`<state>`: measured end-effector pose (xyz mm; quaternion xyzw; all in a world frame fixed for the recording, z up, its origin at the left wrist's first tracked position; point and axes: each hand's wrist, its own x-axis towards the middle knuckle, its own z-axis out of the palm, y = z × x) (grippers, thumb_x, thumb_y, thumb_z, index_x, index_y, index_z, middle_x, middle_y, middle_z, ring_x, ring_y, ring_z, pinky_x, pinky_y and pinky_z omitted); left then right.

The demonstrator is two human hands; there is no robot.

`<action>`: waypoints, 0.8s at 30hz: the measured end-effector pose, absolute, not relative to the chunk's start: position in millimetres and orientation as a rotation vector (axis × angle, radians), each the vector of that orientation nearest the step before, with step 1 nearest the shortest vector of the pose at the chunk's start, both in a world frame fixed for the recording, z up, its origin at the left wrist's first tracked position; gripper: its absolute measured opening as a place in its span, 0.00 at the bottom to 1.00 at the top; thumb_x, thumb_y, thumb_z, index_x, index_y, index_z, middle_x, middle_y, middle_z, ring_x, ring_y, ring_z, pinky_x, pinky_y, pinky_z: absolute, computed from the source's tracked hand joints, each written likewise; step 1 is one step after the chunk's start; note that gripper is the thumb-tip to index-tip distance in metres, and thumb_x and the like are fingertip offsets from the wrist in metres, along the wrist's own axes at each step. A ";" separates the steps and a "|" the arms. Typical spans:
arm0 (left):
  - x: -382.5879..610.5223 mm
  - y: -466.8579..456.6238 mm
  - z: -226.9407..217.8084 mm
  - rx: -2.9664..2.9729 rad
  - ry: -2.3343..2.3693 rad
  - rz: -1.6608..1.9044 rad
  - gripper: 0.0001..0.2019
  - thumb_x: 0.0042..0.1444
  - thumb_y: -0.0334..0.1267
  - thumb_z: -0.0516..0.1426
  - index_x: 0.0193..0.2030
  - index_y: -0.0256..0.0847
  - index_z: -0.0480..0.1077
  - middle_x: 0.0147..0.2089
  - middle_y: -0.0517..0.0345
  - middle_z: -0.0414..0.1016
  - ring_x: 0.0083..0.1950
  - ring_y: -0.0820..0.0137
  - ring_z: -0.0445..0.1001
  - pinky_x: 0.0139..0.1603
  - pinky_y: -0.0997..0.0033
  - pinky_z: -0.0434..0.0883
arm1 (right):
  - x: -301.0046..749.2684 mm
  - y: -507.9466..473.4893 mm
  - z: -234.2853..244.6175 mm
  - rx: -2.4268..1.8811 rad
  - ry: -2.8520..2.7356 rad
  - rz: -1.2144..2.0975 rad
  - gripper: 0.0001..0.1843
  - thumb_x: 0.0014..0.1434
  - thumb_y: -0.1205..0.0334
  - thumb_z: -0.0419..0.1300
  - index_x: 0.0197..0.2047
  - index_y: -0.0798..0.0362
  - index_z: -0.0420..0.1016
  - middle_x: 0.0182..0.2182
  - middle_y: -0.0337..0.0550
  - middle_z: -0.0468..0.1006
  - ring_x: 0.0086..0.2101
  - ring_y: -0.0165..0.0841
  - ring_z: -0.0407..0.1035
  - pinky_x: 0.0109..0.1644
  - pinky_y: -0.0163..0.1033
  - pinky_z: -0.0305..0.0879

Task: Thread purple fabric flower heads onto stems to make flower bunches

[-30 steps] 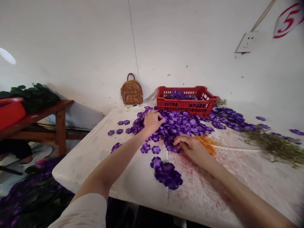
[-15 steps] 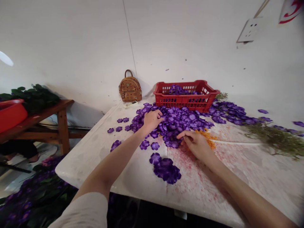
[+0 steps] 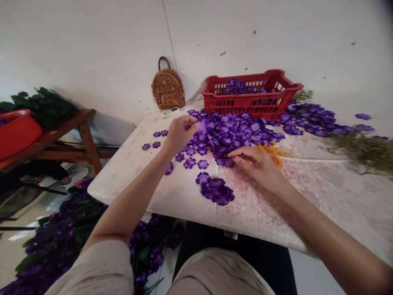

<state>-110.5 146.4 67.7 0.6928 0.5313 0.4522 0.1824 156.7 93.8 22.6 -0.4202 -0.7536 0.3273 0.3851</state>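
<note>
This looks like picking from the flower pile [image 3: 236,130]. At its nine o'clock, the left hand [image 3: 181,133] seems to pinch one blurry purple flower [image 3: 203,128]. At five o'clock, the right hand [image 3: 262,166] bends its fingers; I can't tell what they grip. Next probably needs a soft pinch. The purple flower looks thin and pale.

Blurred at the left hand [image 3: 182,131], a petal [image 3: 203,128]; too small to make out at the tips of the right hand [image 3: 258,162], any grip on the pile [image 3: 235,129]. Half hidden behind the slatted front of the crate [image 3: 245,97], flowers [image 3: 237,87]; too small to read, markings on the device [image 3: 170,113]. Cropped by the frame, tub [image 3: 21,133] at left, sprigs [image 3: 368,149] at right.
</note>
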 end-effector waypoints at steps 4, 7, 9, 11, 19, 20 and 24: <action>-112.0 63.6 40.1 1.937 1.491 0.941 0.07 0.60 0.37 0.61 0.32 0.41 0.77 0.31 0.56 0.78 0.30 0.71 0.72 0.33 0.73 0.67 | 144.9 57.2 18.0 -1.130 -2.212 0.759 0.24 0.60 0.49 0.67 0.58 0.45 0.76 0.52 0.50 0.80 0.44 0.46 0.78 0.49 0.50 0.74; -110.6 20.0 13.8 1.962 1.649 0.871 0.14 0.58 0.43 0.65 0.50 0.44 0.79 0.46 0.52 0.80 0.36 0.68 0.76 0.41 0.68 0.74 | 134.5 29.0 7.4 -1.246 -2.433 0.395 0.45 0.50 0.44 0.75 0.67 0.47 0.68 0.59 0.58 0.76 0.46 0.55 0.78 0.47 0.58 0.76; -108.8 6.2 3.9 2.013 1.686 0.817 0.25 0.56 0.46 0.67 0.60 0.44 0.74 0.50 0.49 0.78 0.37 0.67 0.76 0.45 0.63 0.76 | 128.2 16.4 1.4 -1.270 -2.491 0.197 0.51 0.48 0.44 0.76 0.70 0.51 0.65 0.60 0.62 0.74 0.46 0.57 0.79 0.44 0.58 0.78; -103.9 2.4 -0.8 2.054 1.630 0.753 0.31 0.54 0.44 0.68 0.64 0.42 0.71 0.54 0.48 0.76 0.37 0.67 0.75 0.47 0.60 0.77 | 123.6 11.2 -3.3 -1.282 -2.510 0.078 0.52 0.48 0.44 0.76 0.71 0.54 0.64 0.58 0.63 0.75 0.41 0.53 0.80 0.40 0.56 0.79; -78.4 14.9 -4.3 2.040 1.341 0.806 0.17 0.58 0.34 0.63 0.56 0.41 0.76 0.50 0.52 0.78 0.42 0.67 0.79 0.49 0.67 0.78 | 138.6 26.5 -16.6 -1.249 -2.554 0.102 0.30 0.61 0.55 0.68 0.64 0.56 0.71 0.55 0.60 0.76 0.39 0.49 0.81 0.40 0.55 0.81; -83.2 16.3 -1.6 2.046 1.382 0.825 0.18 0.59 0.37 0.64 0.56 0.42 0.76 0.50 0.52 0.79 0.42 0.67 0.79 0.49 0.67 0.78 | 143.4 27.1 -15.5 -1.243 -2.545 0.146 0.34 0.60 0.53 0.69 0.65 0.56 0.70 0.57 0.61 0.75 0.41 0.51 0.81 0.42 0.57 0.81; -117.8 25.7 13.0 2.098 1.841 0.716 0.21 0.59 0.43 0.65 0.59 0.42 0.74 0.50 0.49 0.80 0.43 0.61 0.79 0.49 0.61 0.76 | 159.3 31.1 -3.0 -1.185 -2.508 0.413 0.41 0.58 0.48 0.69 0.71 0.47 0.65 0.66 0.56 0.69 0.54 0.52 0.77 0.54 0.58 0.77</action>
